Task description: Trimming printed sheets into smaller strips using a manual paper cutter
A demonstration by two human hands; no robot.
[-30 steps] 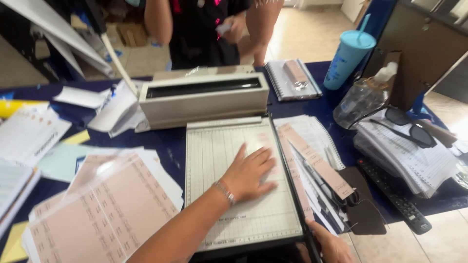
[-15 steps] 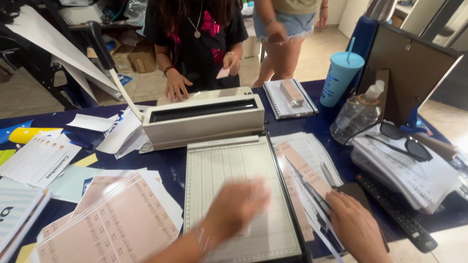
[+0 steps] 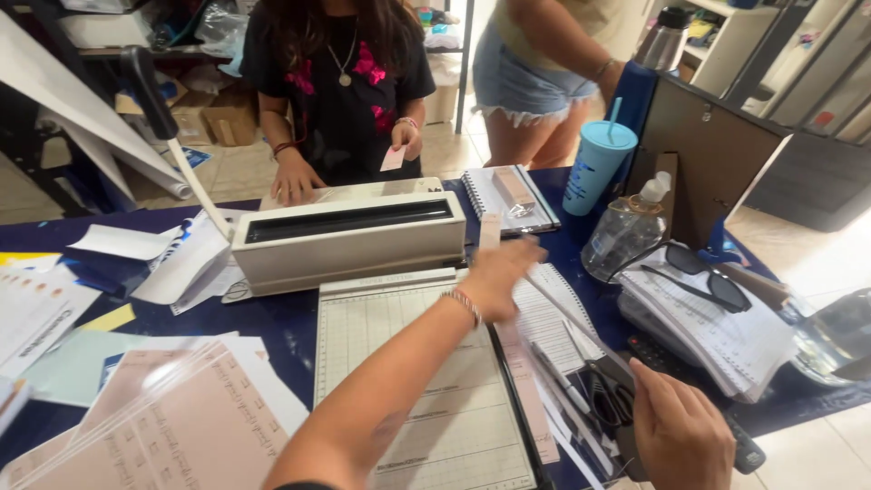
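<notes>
My left hand pinches a narrow paper strip over the paper trimmer; my right hand grasps its cutting arm near the tabletop's front edge.

A dark blue desk is seen, crowded from edge to edge. A cream binding machine is set at its middle, and a gridded paper cutter is laid just in front, touching it. Pinkish sheets under clear covers are spread at the left, with loose white papers behind them. A spiral notebook, a teal tumbler and a clear pump bottle are stood at the right, near stacked forms topped by sunglasses.
</notes>
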